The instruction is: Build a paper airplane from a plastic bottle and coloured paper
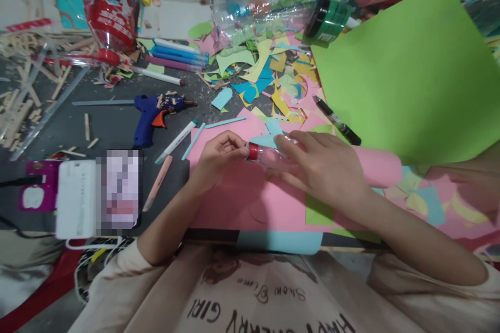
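A clear plastic bottle [273, 158] with a red cap [253, 151] lies on its side over a sheet of pink paper [234, 192]. Pink paper [383, 167] covers the bottle's far right end. My left hand [216, 155] is closed, thumb and fingertips pinched at the cap's end. Over the bottle's middle, my right hand [326, 164] is wrapped with its fingers pointing left, hiding part of the bottle. Light blue paper pieces [273, 126] lie just beyond the bottle, close to my right fingertips.
A blue glue gun [146, 117] lies left, near markers [175, 141] and wooden sticks [19, 114]. Paper scraps [258, 80] and plastic bottles [265, 0] fill the back. A green sheet [414, 78] and black pen [336, 120] lie right. Another person's arm [469, 166] reaches in there.
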Motion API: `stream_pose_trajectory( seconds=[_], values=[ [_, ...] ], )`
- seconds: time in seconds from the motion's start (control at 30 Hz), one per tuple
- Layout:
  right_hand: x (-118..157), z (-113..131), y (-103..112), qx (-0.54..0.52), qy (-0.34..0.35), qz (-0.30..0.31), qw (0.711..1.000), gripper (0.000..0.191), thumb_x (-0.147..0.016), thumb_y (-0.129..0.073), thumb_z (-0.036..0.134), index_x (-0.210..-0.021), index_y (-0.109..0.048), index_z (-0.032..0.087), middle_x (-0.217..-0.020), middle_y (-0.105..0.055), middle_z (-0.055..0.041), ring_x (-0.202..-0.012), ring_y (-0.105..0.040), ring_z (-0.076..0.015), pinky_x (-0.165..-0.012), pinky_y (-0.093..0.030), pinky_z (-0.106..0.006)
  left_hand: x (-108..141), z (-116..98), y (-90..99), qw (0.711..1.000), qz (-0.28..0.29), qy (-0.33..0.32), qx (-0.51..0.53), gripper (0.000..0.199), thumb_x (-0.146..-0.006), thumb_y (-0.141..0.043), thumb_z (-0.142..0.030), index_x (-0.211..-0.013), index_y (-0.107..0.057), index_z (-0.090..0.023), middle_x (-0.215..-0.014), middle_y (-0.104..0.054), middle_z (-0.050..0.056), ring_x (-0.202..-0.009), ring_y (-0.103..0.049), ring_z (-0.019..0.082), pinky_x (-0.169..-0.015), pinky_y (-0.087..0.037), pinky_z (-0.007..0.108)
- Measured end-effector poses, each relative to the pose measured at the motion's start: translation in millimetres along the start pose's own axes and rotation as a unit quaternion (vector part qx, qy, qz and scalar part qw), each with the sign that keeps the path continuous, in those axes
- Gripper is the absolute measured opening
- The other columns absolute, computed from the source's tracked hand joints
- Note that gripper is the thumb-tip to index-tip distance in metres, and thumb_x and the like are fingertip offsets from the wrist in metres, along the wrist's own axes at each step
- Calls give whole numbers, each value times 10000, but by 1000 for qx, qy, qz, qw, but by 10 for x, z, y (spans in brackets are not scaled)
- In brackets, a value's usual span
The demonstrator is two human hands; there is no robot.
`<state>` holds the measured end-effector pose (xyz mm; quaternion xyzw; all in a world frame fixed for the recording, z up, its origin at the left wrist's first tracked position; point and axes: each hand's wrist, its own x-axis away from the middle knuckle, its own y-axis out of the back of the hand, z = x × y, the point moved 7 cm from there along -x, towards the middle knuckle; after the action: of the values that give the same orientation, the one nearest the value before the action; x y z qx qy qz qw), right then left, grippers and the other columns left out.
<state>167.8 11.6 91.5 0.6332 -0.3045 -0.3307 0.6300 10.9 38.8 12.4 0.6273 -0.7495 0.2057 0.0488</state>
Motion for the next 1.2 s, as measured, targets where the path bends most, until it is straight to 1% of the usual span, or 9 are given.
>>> stream_pose_trajectory(
  seconds=[0.1, 0.23, 0.43, 0.5, 0.63, 0.73, 0.87, 1.03, 1.2],
  values=[
    [2, 18, -26, 4, 8, 4, 1000, 425, -997, -489, 514, -1184, -648, 167, -945, -751, -130, -785, -664, -260, -724, -418, -350, 6, -8, -9, 1000, 10, -9, -8, 370, -625, -876, -378, -634, -554, -197, -649, -574, -17, -593, -510, 108, -571, -421, 249],
    [17, 49, -45, 14, 21, -22, 999, 418, -997, -495, 499, -1172, -651, 152, -934, -750, -122, -779, -660, -252, -724, -416, -339, 38, -16, -14, 999, 18, -9, -29, 382, -650, -863, -386, -647, -531, -197, -676, -572, -14, -605, -509, 109, -578, -406, 249],
    [47, 110, -70, 20, 26, -57, 998, 387, -938, -619, 477, -1132, -660, 145, -914, -744, -105, -778, -647, -244, -715, -405, -334, 92, 18, -10, 997, 31, 3, -72, 315, -723, -778, -360, -682, -510, -200, -638, -441, -44, -561, -371, 92, -530, -246, 240],
    [59, 123, -81, 19, 26, -58, 998, 395, -933, -625, 490, -1133, -657, 150, -911, -737, -102, -771, -632, -240, -709, -398, -334, 105, 26, -21, 997, 44, 6, -68, 279, -734, -751, -328, -689, -505, -206, -636, -412, -47, -560, -353, 98, -535, -235, 251],
    [78, 134, -92, 7, 23, -57, 998, 395, -940, -623, 480, -1155, -651, 150, -934, -733, -115, -811, -626, -246, -710, -393, -336, 118, 17, -51, 997, 66, 12, -45, 223, -731, -741, -281, -750, -528, -216, -652, -445, -50, -556, -375, 103, -538, -267, 259],
    [84, 139, -88, 10, 21, -63, 998, 382, -950, -609, 474, -1150, -658, 152, -927, -734, -111, -808, -629, -244, -712, -400, -337, 111, -5, -56, 997, 69, 6, -26, 192, -729, -753, -279, -830, -600, -222, -700, -535, -34, -601, -474, 115, -560, -343, 256],
    [89, 119, -90, 2, 7, -61, 998, 346, -971, -570, 452, -1142, -667, 167, -910, -730, -97, -812, -621, -236, -729, -406, -338, 92, 0, -57, 997, 79, 0, -13, 159, -729, -774, -316, -768, -648, -226, -705, -619, 1, -650, -575, 152, -587, -426, 279],
    [94, 123, -59, 1, 14, -66, 998, 336, -944, -611, 429, -1138, -671, 161, -899, -722, -94, -781, -607, -231, -711, -403, -336, 84, -13, -38, 998, 66, -10, -8, 161, -708, -795, -314, -711, -657, -231, -685, -637, 8, -642, -575, 160, -573, -444, 285],
    [97, 139, -43, 10, 22, -77, 997, 343, -921, -647, 444, -1112, -669, 160, -886, -721, -88, -758, -610, -231, -712, -412, -332, 95, -33, -27, 998, 53, -21, -2, 179, -694, -820, -337, -687, -674, -236, -686, -627, 9, -624, -545, 151, -548, -425, 275]
  ],
)
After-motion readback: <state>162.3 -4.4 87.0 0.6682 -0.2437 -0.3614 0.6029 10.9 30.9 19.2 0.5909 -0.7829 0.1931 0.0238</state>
